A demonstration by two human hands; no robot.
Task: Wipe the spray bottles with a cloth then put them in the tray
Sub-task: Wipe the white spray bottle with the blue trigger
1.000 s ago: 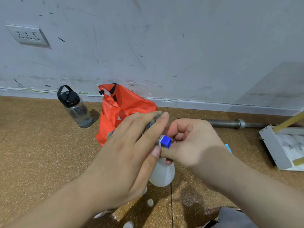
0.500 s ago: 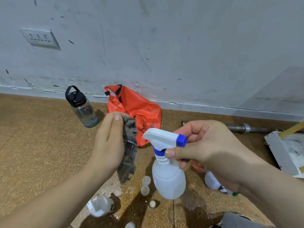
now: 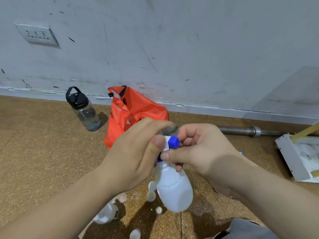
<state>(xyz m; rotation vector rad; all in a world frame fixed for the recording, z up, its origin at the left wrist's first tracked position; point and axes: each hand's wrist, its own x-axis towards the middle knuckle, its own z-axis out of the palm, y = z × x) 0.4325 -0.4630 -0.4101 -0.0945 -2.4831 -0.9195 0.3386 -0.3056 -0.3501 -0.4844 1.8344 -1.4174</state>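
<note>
**Cloth on the spray head, bottle held at the neck**

The white spray bottle [image 3: 174, 190] sits in the middle of the view, roughly upright, its body hanging below both hands over the brown speckled floor [image 3: 43, 152]. Whether its base touches the floor cannot be told. Its blue nozzle [image 3: 173, 142] shows in the gap between the two hands.

The left hand [image 3: 136, 152] covers the spray head from the left. Its fingers [image 3: 155, 144] are curled and clamp a grey cloth [image 3: 170, 130] against the top of the head; only a blurred scrap of the cloth shows above the nozzle. The right hand [image 3: 202, 149] comes in from the right, its fingers [image 3: 189, 133] curled round the bottle's neck and trigger area, thumb laid just below the nozzle.

On the floor just beside the bottle's base lie several small pale caps [image 3: 151, 195], and a small white bottle [image 3: 105, 214] lies on its side nearer the left forearm.

Further back, near the wall, an orange bag [image 3: 134, 112] slumps behind the hands, with a clear water bottle [image 3: 84, 111] with a black lid standing just left of it. A metal bar [image 3: 241, 131] lies along the foot of the wall to the right. At the right edge, well apart from the hands, rests a white tray [image 3: 286, 154] with a yellow stick leaning on it. A wall socket [image 3: 38, 34] is set high on the left.
</note>
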